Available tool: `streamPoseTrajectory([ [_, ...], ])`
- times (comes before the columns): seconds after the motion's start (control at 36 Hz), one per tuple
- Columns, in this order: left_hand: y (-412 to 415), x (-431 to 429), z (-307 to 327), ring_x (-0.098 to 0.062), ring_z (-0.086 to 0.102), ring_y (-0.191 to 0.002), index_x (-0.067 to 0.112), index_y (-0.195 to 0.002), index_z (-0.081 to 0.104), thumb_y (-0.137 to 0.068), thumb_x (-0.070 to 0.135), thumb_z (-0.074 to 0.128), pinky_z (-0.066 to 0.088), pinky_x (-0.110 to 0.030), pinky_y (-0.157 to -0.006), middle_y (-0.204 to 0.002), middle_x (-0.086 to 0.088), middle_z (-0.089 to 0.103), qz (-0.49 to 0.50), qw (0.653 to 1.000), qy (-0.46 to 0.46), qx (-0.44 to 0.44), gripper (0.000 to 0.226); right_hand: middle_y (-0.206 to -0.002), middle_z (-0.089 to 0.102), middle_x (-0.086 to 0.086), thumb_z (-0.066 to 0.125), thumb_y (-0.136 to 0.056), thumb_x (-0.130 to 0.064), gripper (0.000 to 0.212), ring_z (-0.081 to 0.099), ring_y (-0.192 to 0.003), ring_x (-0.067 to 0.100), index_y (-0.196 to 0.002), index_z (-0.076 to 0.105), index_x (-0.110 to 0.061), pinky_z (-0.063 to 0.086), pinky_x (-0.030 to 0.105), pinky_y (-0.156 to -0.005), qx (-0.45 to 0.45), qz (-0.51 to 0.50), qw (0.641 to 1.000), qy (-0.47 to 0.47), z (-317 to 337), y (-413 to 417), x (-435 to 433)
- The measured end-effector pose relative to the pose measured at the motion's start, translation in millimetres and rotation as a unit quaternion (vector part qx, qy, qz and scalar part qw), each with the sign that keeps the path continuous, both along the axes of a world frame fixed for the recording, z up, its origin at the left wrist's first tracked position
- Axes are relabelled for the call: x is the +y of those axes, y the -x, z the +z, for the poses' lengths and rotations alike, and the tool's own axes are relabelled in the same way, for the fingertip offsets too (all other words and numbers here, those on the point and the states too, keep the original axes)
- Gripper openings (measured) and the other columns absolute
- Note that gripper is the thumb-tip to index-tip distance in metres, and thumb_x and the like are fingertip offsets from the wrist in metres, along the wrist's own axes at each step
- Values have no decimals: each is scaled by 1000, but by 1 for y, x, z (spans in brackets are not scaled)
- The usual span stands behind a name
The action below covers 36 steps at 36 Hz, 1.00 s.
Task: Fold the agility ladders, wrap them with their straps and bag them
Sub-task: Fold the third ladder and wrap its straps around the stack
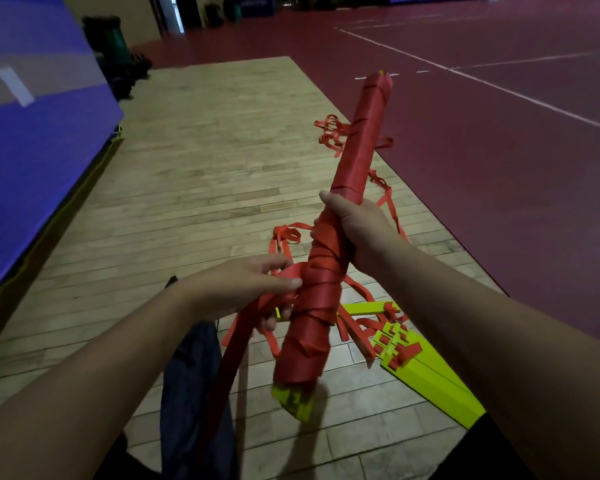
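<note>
A folded agility ladder bundle (355, 150), wound in red strap with yellow-green rung ends showing at the bottom, is held up slanting over the wooden floor. My right hand (352, 223) grips it around the middle. My left hand (257, 285) pinches the loose red strap (243, 327) beside the lower windings; the strap's free length hangs down past my left forearm. A second ladder (426, 368), yellow-green rungs stacked with tangled red straps, lies on the floor at the lower right. A dark blue bag (194, 382) lies on the floor under my arms.
A blue padded wall panel (32, 133) runs along the left. Loose red strap loops (331, 133) trail on the floor behind the bundle. Wooden flooring (205, 161) meets a dark red court floor (499, 150) on the right. A green bin (110, 39) stands far back left.
</note>
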<state>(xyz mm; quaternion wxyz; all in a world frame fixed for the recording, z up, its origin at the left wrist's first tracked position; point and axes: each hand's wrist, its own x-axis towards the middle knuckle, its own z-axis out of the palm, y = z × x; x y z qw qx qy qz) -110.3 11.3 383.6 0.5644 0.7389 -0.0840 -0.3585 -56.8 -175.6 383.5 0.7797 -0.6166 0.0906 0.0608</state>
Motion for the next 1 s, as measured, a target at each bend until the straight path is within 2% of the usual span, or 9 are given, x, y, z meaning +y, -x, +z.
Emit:
streamPoseTrajectory([
  [0.11, 7, -19, -2, -17, 65, -61, 25, -106, 56, -70, 73, 64, 56, -37, -64, -79, -2, 67, 7, 968, -198, -151, 61, -79, 56, 7, 63, -96, -31, 22, 60, -62, 18, -95, 56, -10, 54, 33, -66, 21, -14, 1000, -15, 6, 3, 3],
  [0.19, 10, -30, -11, -12, 68, -62, 27, -103, 54, -67, 76, 71, 60, -36, -64, -87, 3, 68, 7, 914, -313, -258, 64, -75, 55, 5, 62, -96, -27, 18, 61, -48, 12, -97, 55, -10, 53, 26, -57, 35, -3, 999, -29, 10, 5, 6],
  [0.31, 9, -31, -9, -13, 69, -68, 31, -105, 56, -79, 51, 75, 59, -31, -59, -91, 1, 70, -7, 938, -253, -238, 38, -84, 58, 6, 65, -92, -28, 22, 56, -73, 18, -105, 58, -11, 46, 33, -72, 2, 18, 999, 36, 13, 7, 5],
  [0.36, 6, -23, -5, -23, 73, -84, 29, -110, 58, -75, 48, 77, 62, -42, -75, -100, -5, 72, -8, 961, -186, -203, 44, -87, 60, 4, 68, -89, -29, 32, 58, -72, 16, -114, 58, -11, 46, 30, -66, -32, 36, 998, 34, 18, 9, 1],
  [0.44, 6, -12, 4, -26, 71, -102, 22, -117, 60, -57, 47, 76, 59, -42, -88, -111, -7, 74, 12, 991, -22, -132, 67, -86, 58, 3, 67, -90, -31, 29, 57, -67, 13, -108, 61, -10, 46, 28, -64, -46, 69, 991, -108, 24, 10, -6],
  [0.53, 11, -11, 10, -16, 73, -91, 16, -113, 61, -54, 36, 76, 58, -25, -75, -97, 2, 77, 0, 994, 76, -80, 64, -100, 63, 13, 68, -88, -40, 54, 64, -84, 23, -125, 61, 0, 55, 38, -82, -4, 165, 967, -193, 20, 14, -3],
  [0.64, 14, -12, 8, -29, 69, -88, 10, -113, 60, -57, 32, 77, 59, -34, -70, -92, -4, 75, -31, 997, 67, -18, 63, -89, 67, 13, 69, -80, -31, 32, 68, -88, 30, -94, 63, -3, 53, 42, -94, 31, 241, 944, -222, 14, 20, 12],
  [0.78, 8, 0, 10, -32, 71, -97, 14, -131, 53, -69, 39, 88, 60, -40, -78, -111, -16, 73, -76, 995, 43, 50, 75, -76, 62, 10, 55, -93, -20, 19, 64, -65, 20, -84, 60, -4, 58, 30, -63, 36, 221, 960, -171, 20, 21, 7],
  [1.0, 19, -20, 9, -17, 59, -60, 10, -110, 57, -82, 56, 63, 49, -29, -59, -75, -3, 63, -50, 990, -107, -77, 55, -72, 60, 12, 74, -89, -18, 16, 62, -59, 23, -85, 62, -7, 54, 36, -61, -90, 31, 995, 41, 12, 16, -4],
])
